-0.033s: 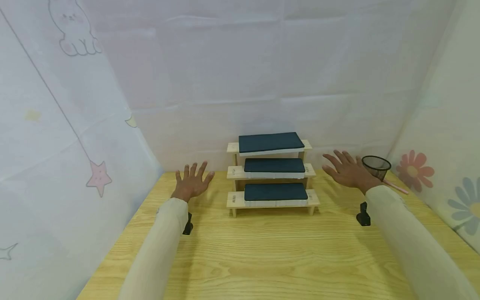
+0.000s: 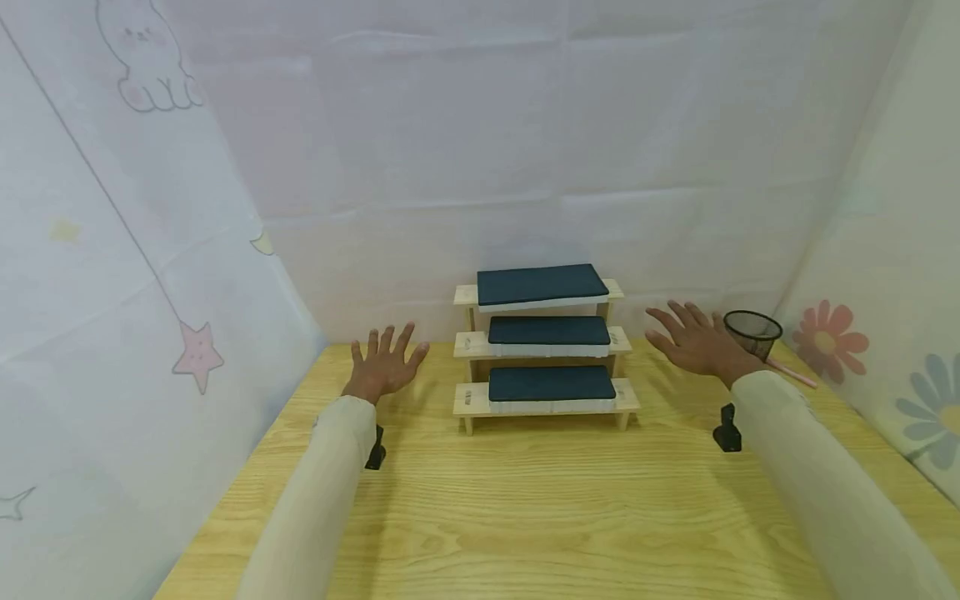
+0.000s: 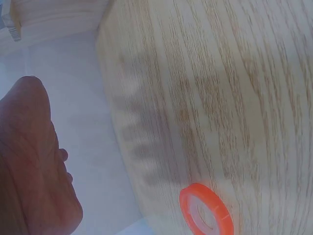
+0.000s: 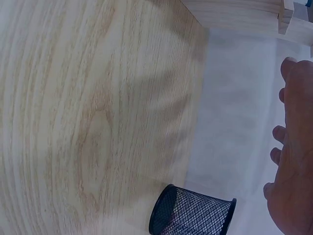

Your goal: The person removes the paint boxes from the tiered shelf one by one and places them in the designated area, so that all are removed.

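Note:
My left hand [image 2: 384, 367] hovers over the table with its fingers spread, left of a three-tier wooden stand [image 2: 470, 400]. On the stand's tiers lie a top dark-lidded white box [image 2: 542, 285], a middle one [image 2: 549, 331] and a bottom one [image 2: 551, 384]; the top one sits slightly askew. To the right of the stand, my right hand [image 2: 697, 342] is held up, fingers apart, with nothing in it. Beside its wrist stands a black mesh cup [image 4: 200, 211]. An orange ring [image 3: 205, 209], like a tape roll, lies below the left hand in the left wrist view.
A thin pink stick [image 2: 792, 374] lies by the mesh cup at the right. Black wrist mounts [image 2: 727, 429] show beneath the sleeves. Printed cloth [image 2: 420, 167] hangs behind and on both sides of the wooden table [image 2: 555, 517].

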Demonstrator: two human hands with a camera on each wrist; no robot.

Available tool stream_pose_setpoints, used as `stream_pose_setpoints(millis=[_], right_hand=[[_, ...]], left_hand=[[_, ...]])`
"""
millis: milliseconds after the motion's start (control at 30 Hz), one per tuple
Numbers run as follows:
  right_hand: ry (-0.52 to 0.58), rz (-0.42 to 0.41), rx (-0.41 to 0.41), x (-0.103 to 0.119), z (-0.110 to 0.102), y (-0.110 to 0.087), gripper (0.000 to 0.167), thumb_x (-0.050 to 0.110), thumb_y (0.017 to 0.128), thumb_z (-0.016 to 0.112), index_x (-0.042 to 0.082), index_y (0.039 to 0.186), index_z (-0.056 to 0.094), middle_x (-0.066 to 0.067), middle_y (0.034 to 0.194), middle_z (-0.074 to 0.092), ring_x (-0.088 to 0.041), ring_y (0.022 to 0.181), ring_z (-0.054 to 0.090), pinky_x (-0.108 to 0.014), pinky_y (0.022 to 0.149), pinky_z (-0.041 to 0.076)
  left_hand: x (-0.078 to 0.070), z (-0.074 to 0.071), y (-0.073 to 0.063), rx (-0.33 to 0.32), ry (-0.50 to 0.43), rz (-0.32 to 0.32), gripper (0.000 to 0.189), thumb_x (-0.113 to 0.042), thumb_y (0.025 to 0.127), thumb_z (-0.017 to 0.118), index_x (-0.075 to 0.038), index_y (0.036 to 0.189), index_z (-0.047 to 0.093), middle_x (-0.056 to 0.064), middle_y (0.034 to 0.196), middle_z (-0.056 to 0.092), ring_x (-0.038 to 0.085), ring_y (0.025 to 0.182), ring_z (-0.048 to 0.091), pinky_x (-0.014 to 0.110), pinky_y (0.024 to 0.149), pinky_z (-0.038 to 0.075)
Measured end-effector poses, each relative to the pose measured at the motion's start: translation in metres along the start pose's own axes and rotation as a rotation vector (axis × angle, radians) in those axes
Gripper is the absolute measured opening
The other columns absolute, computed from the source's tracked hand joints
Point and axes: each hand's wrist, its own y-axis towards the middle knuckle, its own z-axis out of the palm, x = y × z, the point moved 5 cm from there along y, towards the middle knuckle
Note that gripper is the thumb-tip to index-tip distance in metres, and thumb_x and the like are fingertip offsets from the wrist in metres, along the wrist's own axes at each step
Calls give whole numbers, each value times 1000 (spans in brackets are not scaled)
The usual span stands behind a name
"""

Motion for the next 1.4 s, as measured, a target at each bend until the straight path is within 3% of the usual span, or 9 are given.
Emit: stream_pose_setpoints(millis=[133,367,567,700,800,967,1200,1400], right_hand=[[14,-15,-31,-3,-2,0,69,56,106,34,14,160,23,-31,160,13,-57,143,8,-80,103,-2],[32,-53,-100,-2,-9,-1,63,48,108,37,5,154,29,-35,154,23,-60,137,21,-80,104,7],[163,-85,-125,10,-23,3,59,42,111,33,2,154,29,-34,155,23,-57,137,25,-74,106,15],[282,-108,-150,23,-35,11,59,42,111,33,4,156,26,-29,158,19,-52,142,22,-71,108,20],[370,-116,-157,35,-45,17,61,43,110,34,7,158,23,-24,161,16,-47,145,20,-69,110,20],[441,-122,-175,56,-61,34,64,46,108,39,15,161,20,-17,164,14,-43,147,20,-69,110,21],[502,-173,-196,89,-69,56,68,42,105,53,20,161,21,-11,167,7,-39,149,16,-69,111,20],[557,-214,-178,112,-71,70,73,43,101,60,23,160,22,-9,167,4,-34,152,10,-69,113,14]], left_hand=[[-6,-5,-2,-38,-76,16,78,-70,101,14,-25,163,3,22,165,4,49,149,-3,73,110,-8],[-29,-16,5,-125,-407,126,72,-65,103,18,-28,163,2,27,161,11,53,146,8,75,109,0],[-54,-31,4,-89,-752,221,62,-57,107,24,-39,161,0,21,163,1,45,149,1,74,110,11],[-64,-34,7,-56,-918,269,61,-59,106,25,-44,159,-1,9,167,-6,35,152,-3,71,113,8],[-73,-37,8,-57,-981,282,65,-62,104,25,-43,160,0,1,167,-7,37,152,5,67,115,12],[-88,-37,11,-75,-1023,252,63,-59,106,26,-40,161,1,2,168,-4,50,145,22,68,110,26],[-101,-31,17,-91,-993,242,55,-50,110,25,-33,162,15,-1,167,11,33,151,17,61,114,27],[-101,-23,17,-90,-1012,179,52,-55,107,31,-40,157,27,0,164,21,33,145,30,64,111,28]])
